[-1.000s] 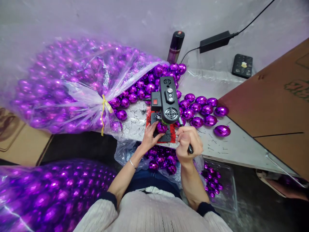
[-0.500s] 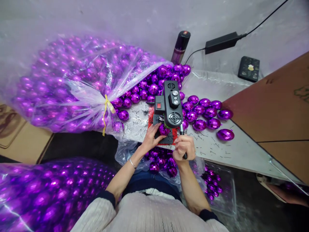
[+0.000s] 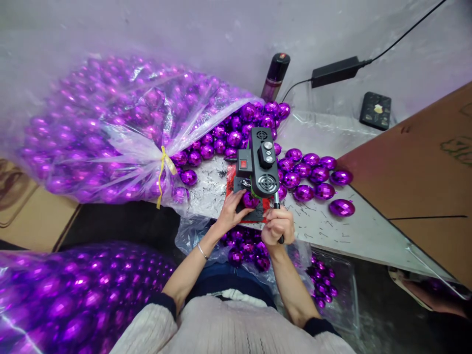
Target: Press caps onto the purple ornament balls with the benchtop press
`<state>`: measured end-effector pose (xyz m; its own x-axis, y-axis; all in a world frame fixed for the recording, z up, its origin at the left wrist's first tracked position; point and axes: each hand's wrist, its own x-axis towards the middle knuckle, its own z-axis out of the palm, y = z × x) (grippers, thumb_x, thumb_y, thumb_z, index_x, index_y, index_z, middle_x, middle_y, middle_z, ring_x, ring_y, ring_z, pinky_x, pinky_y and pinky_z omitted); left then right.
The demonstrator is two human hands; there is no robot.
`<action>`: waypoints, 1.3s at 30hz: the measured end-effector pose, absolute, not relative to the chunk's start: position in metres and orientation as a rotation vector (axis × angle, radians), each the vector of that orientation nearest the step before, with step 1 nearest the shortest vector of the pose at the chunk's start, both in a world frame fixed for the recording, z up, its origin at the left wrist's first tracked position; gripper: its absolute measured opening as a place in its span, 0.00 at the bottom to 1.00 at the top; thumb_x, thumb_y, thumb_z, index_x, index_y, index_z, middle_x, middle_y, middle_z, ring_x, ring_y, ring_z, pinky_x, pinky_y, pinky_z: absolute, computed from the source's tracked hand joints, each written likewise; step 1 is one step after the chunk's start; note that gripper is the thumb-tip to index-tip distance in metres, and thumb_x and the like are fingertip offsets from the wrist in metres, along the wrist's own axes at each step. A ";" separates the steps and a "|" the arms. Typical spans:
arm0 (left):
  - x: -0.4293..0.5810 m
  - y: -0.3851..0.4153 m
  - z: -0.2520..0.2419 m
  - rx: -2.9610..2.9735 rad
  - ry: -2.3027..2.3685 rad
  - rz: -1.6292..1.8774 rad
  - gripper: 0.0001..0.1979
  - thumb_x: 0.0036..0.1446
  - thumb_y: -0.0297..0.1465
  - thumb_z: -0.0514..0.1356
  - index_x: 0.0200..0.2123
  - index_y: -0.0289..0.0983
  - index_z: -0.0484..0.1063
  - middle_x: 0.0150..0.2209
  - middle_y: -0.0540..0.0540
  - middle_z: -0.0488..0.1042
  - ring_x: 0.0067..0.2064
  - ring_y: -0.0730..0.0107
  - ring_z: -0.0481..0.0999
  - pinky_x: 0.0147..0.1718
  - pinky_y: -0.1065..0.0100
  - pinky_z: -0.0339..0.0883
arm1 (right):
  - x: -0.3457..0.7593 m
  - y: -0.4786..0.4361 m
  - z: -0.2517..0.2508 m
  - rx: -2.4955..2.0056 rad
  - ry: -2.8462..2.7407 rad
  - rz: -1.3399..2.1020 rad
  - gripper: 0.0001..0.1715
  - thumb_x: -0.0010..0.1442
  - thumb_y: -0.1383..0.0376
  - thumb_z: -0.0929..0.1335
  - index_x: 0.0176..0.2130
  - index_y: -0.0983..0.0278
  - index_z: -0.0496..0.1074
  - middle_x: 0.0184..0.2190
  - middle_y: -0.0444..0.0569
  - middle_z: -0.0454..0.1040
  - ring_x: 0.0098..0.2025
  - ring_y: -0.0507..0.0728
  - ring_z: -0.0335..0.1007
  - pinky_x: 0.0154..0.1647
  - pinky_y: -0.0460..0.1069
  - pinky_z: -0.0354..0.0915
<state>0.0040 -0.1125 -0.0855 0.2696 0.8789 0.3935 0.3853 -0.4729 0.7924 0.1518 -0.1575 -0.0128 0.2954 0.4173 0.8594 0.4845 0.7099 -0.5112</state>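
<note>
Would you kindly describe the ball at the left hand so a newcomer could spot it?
Find the white table, then the black machine on it. By the machine's near end is a shiny purple ball, the only one the left hand holds.

From my place I see the left forearm point(image 3: 188, 275), which slants from the lower left toward the centre of the frame. There, the left hand point(image 3: 229, 211) has its fingers point(image 3: 233, 198) bent, with the thumb point(image 3: 243, 213) spread from them. The right forearm point(image 3: 290, 282) slants up from the lower right, and the right hand point(image 3: 277, 226) is curled like a fist.
</note>
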 end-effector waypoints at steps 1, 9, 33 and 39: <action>0.004 -0.112 -0.086 1.982 1.133 1.152 0.33 0.62 0.45 0.70 0.66 0.40 0.70 0.61 0.33 0.79 0.64 0.48 0.79 0.68 0.42 0.67 | 0.150 -0.157 -0.013 -0.829 -1.296 -0.043 0.20 0.74 0.60 0.60 0.30 0.59 0.66 0.28 0.42 0.70 0.26 0.52 0.70 0.30 0.52 0.74; 0.004 -0.109 -0.085 1.953 1.120 1.142 0.32 0.62 0.46 0.70 0.65 0.40 0.72 0.61 0.34 0.79 0.64 0.48 0.79 0.69 0.41 0.65 | 0.144 -0.153 -0.022 -0.854 -1.270 -0.056 0.20 0.74 0.60 0.60 0.29 0.59 0.65 0.27 0.41 0.70 0.25 0.52 0.71 0.29 0.52 0.72; -0.061 -0.215 -0.112 2.498 1.197 0.823 0.29 0.63 0.48 0.68 0.60 0.37 0.76 0.52 0.32 0.81 0.51 0.47 0.84 0.48 0.50 0.81 | 0.156 -0.163 0.045 -0.952 -1.359 -0.033 0.20 0.70 0.68 0.65 0.26 0.60 0.68 0.23 0.42 0.70 0.28 0.54 0.71 0.29 0.51 0.62; -0.067 -0.168 -0.064 2.316 1.301 1.099 0.15 0.74 0.37 0.56 0.48 0.42 0.83 0.41 0.41 0.85 0.42 0.60 0.85 0.45 0.60 0.78 | 0.157 -0.163 0.045 -0.975 -1.360 -0.028 0.20 0.71 0.67 0.64 0.25 0.60 0.67 0.23 0.42 0.70 0.28 0.54 0.71 0.30 0.51 0.62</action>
<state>-0.0674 -0.1682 -0.0640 0.3101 0.8172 0.4858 0.6157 -0.5620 0.5524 0.1568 -0.1629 0.0448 0.2712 0.5053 0.8192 0.5386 0.6257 -0.5643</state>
